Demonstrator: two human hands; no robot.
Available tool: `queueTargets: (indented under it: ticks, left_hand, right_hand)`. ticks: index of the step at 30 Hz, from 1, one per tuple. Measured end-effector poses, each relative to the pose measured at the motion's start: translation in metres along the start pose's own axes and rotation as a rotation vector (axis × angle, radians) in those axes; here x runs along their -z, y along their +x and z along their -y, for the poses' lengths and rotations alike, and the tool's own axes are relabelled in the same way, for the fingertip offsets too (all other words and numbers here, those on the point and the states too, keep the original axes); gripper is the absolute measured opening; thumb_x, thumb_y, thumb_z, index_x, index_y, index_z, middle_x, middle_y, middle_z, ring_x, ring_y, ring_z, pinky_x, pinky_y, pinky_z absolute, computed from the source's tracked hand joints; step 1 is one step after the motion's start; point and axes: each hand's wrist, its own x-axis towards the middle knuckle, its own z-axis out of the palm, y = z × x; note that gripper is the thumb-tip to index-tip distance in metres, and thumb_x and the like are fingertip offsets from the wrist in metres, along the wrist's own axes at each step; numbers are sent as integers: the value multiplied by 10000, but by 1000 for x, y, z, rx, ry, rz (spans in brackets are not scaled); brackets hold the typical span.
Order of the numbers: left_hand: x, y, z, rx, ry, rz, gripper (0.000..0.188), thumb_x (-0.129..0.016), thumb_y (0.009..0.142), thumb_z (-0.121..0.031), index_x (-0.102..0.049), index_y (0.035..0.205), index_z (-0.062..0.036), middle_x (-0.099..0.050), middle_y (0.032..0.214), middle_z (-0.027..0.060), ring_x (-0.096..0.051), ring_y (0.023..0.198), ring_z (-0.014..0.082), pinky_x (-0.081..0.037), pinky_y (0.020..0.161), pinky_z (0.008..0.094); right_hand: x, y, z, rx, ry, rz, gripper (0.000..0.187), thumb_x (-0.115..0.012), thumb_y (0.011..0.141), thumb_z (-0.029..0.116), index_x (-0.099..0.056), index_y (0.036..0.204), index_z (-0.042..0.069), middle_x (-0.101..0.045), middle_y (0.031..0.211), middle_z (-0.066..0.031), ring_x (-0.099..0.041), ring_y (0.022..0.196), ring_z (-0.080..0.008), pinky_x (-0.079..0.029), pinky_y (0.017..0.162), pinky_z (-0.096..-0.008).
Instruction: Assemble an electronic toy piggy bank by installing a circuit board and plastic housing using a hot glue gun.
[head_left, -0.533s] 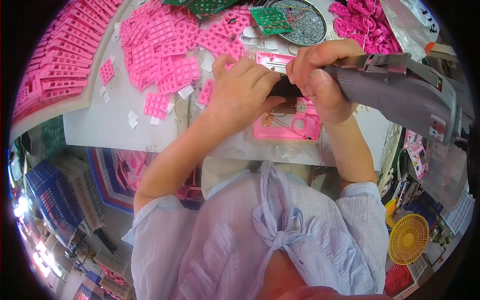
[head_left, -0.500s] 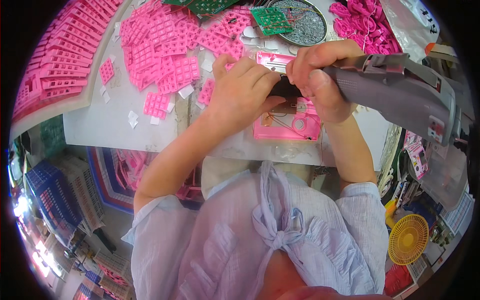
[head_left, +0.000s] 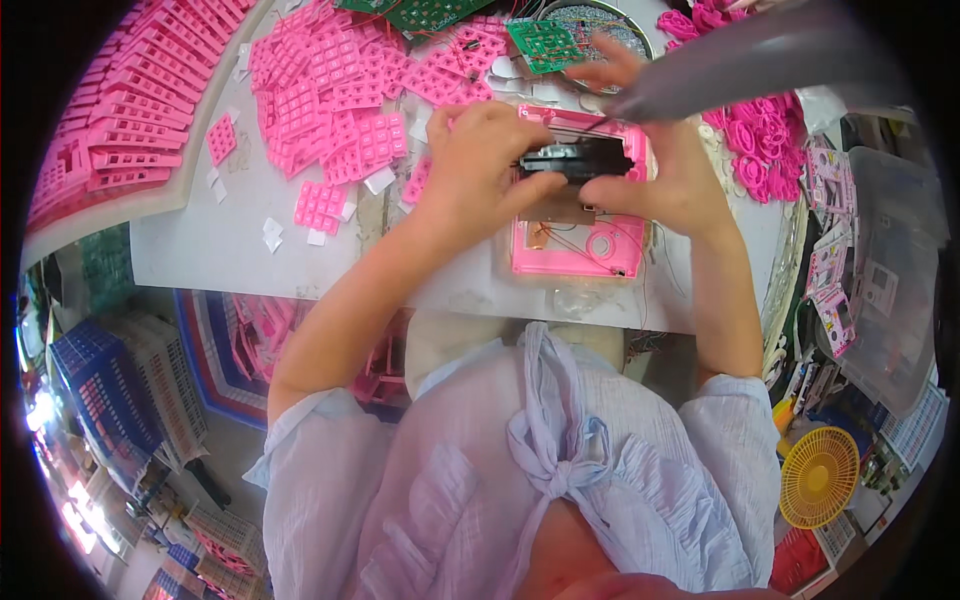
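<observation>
A pink plastic toy housing point(head_left: 520, 262) lies before me on the table, with thin wires and a brown board inside. Over its middle, my left hand point(head_left: 478, 175) pinches the left end of a black block-shaped part point(head_left: 600, 157) with a shiny edge. The thumb of my right hand point(head_left: 690, 185) reaches the part's right end. A dark grey electric screwdriver point(head_left: 760, 65), smeared by motion, lies across my right hand between the thumb and the stretched fingers. Its thin bit points down left over the housing. How firmly it is gripped is hidden.
Pink keypad pieces point(head_left: 330, 85) lie heaped left of the housing, near stacked pink frames point(head_left: 125, 110). Behind are a green circuit board point(head_left: 543, 45) and a round tin of small metal pieces point(head_left: 645, 30). Magenta parts point(head_left: 760, 155) lie at right. A yellow basket point(head_left: 820, 478) stands lower right.
The screwdriver has swung up and away, its rear end leaving the right side. My right hand has loosened round its nose and turned, thumb toward the black part, which now shows more.
</observation>
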Motion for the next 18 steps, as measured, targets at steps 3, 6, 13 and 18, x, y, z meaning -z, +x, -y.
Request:
queueTargets:
  ticks: [3, 6, 13, 18]
  left_hand:
    - [-2, 0, 2, 136, -78, 13, 394, -752, 857, -240, -615, 1191, -83, -686, 1060, 51, -593, 1049, 223, -307, 1012, 391]
    - [-5, -1, -2, 306, -313, -26, 487, -717, 897, -240, -529, 1309, -64, -700, 1060, 42, -594, 1047, 217, -313, 1014, 400]
    - [-8, -8, -15, 99, 45, -36, 625, -726, 857, -252, -496, 1400, -44, -698, 1042, 40, -571, 1040, 229, -305, 998, 428]
    - [-16, -7, -20, 17, 227, -27, 579, -731, 835, -301, -596, 1337, -46, -667, 1005, 39, -559, 1005, 236, -316, 916, 419]
  right_hand:
    - [14, -20, -6, -94, -487, 154, 697, -830, 735, 190, -570, 1374, 89, -655, 1176, -143, -620, 942, -297, -501, 852, -361]
    - [19, -29, -13, -183, -444, 144, 511, -776, 800, 226, -642, 1273, 87, -675, 1076, -145, -628, 872, -305, -505, 776, -372]
    - [44, 16, -29, -759, -258, 402, 474, -607, 926, 448, -720, 947, -12, -587, 628, -92, -578, 555, -214, -473, 569, -354]
    - [57, 29, -42, -654, -486, 328, 464, -667, 881, 457, -722, 975, 6, -638, 656, -99, -626, 589, -270, -487, 595, -416]
